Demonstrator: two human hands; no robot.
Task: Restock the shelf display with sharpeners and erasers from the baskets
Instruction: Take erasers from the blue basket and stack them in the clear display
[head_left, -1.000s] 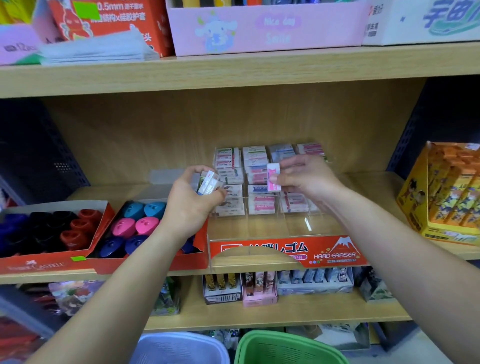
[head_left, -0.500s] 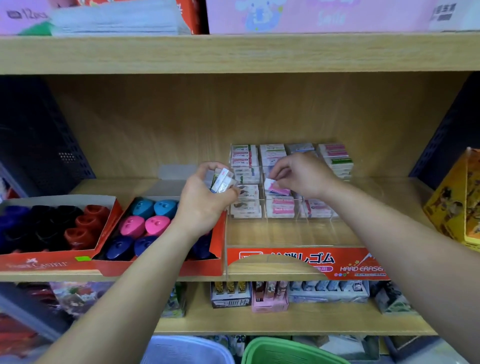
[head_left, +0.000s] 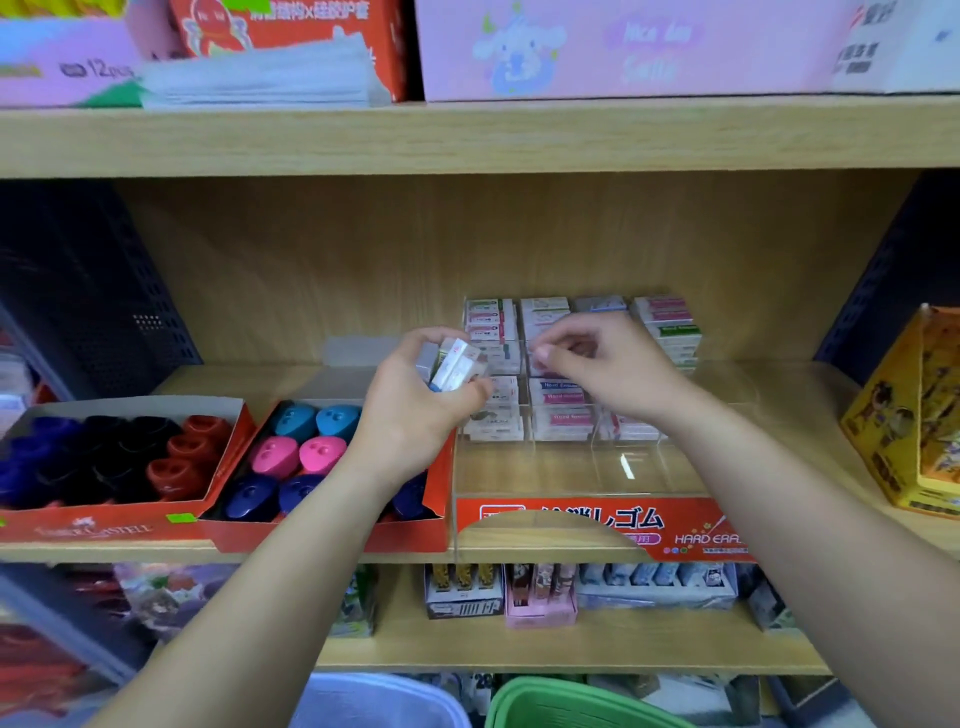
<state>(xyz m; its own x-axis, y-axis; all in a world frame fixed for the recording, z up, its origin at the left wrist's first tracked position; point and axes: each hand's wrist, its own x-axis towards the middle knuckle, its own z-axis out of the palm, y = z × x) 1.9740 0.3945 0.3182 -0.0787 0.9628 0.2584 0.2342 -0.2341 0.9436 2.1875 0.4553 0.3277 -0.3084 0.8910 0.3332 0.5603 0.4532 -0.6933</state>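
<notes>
**Erasers being placed into the clear display case**

A small bundle of wrapped erasers (head_left: 457, 364) is gripped in the left hand (head_left: 415, 410), just in front of the left column of the clear acrylic display case (head_left: 550, 470) on the middle shelf. The right hand (head_left: 618, 369) is curled over the second column of stacked erasers (head_left: 563, 415), thumb and forefinger drawn together. Whether an eraser is pinched there cannot be told, as the fingertips are blurred. The placing step is judged to be in hand. Next, another eraser would be drawn from the bundle and laid flat on a lower stack. Egg-shaped sharpeners (head_left: 304, 452) lie boxed alongside.
</notes>
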